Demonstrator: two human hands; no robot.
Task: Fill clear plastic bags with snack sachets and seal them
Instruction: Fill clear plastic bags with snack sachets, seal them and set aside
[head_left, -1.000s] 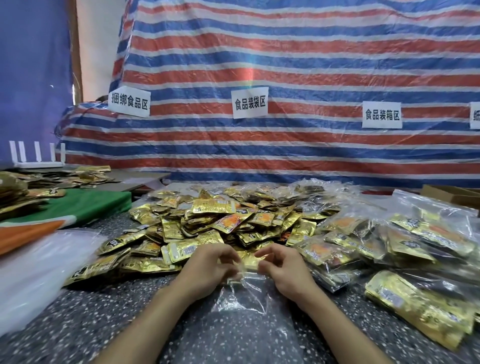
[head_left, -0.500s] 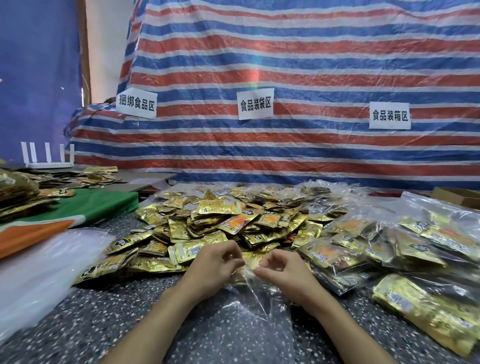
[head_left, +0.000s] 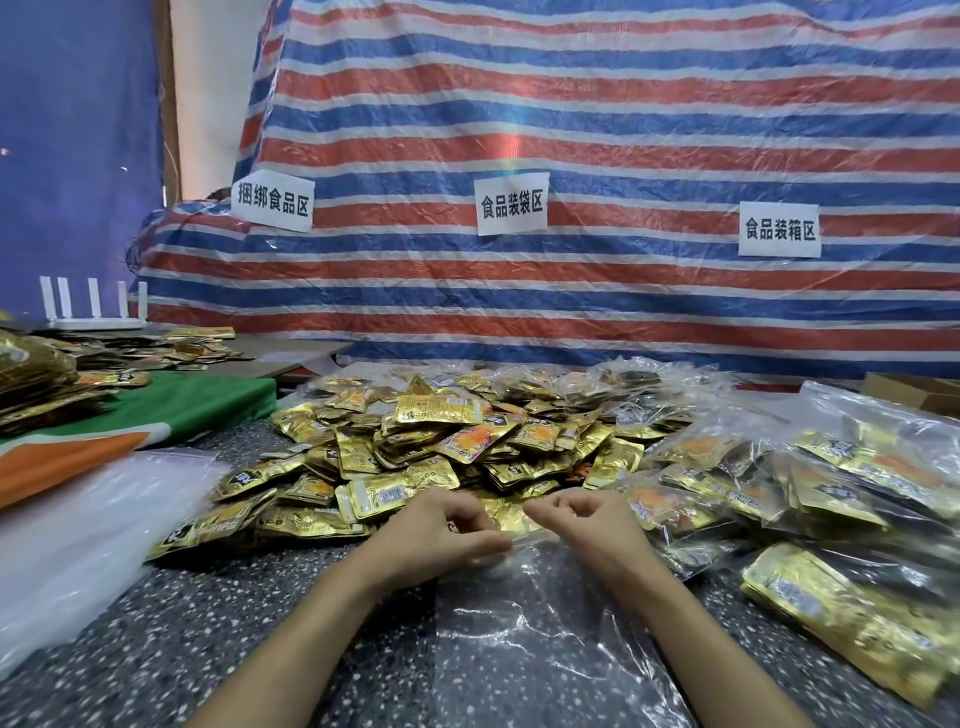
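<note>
Starting far left, a stack of sachets (head_left: 31, 384) sits on a green and orange cloth (head_left: 182, 415), with a white router (head_left: 93, 317) behind it. Just in front, a heap of empty bags (head_left: 78, 530) lies on the speckled table (head_left: 208, 623). Moving in, the big pile (head_left: 441, 447) of loose gold sachets fills the middle of the table, right beyond the hands.

Now the left hand (head_left: 436, 535): fingers curled in, thumb stretched toward the right, pinching the top edge of the bag (head_left: 545, 639). That clear bag lies flat on the table between the forearms, its mouth toward the pile, and no sachets show inside it. The right hand (head_left: 592, 530) meets it at the same edge, fingers curled, pinching the plastic, forefinger pointing across at the left. The two hands are close but apart.

On to the right, filled bags (head_left: 831, 483) overlap in a heap, gold packets showing through the plastic. A cardboard box (head_left: 919, 389) peeks in at the far edge. Behind it all hangs a striped tarp (head_left: 571, 130) with three paper signs.
</note>
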